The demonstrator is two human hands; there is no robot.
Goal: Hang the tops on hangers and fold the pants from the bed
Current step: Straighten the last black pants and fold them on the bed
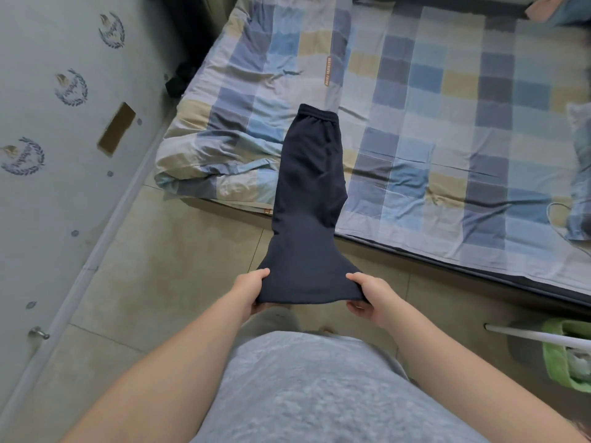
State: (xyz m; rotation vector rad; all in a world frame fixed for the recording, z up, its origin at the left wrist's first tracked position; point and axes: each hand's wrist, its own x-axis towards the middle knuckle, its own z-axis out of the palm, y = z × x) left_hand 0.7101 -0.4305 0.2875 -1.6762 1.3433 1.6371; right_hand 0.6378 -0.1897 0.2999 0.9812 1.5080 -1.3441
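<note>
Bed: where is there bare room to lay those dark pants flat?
The widest bare patch on the bed is its checked middle, between the pants and the blue bundle at the right edge. Left of the pants, the bedding is bunched at the corner. The right edge is crowded: bundle and cord.

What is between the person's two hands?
In the head view, one end of the dark pants stretches between the left hand and right hand; both grip it.
</note>
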